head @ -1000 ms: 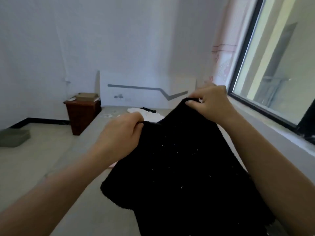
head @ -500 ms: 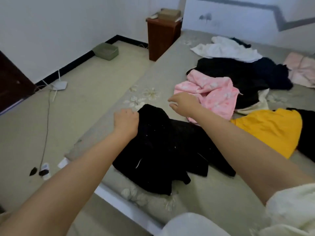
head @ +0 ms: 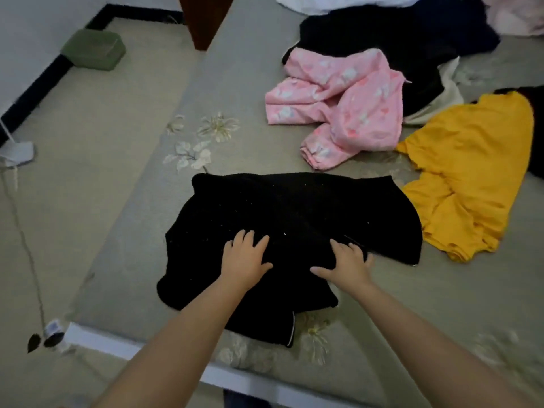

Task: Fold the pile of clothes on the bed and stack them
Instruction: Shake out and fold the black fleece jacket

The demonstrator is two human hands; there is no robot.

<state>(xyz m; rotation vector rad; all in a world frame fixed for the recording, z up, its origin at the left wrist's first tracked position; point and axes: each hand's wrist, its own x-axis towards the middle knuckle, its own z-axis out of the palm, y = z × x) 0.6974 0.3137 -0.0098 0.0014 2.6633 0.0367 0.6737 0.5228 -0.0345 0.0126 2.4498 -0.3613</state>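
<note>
Green tray on the floor at far left, beside the bed. Left hand rests palm-down, fingers spread, on a black garment laid near the bed's front edge. Right hand presses its lower fold, fingers spread, fingertips slightly curled into cloth. Pink pyjamas and yellow garment lie beyond, rightward.

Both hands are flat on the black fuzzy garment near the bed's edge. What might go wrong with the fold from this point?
1. The black fuzzy garment lies rumpled, its near hem bunched under the left hand and right hand; folding now may trap creases.
2. Its near corner sits close to the grey floral bed's edge, so a tug might drag it off.
3. The yellow cloth garment lies right beside it and could get caught in the fold.
</note>
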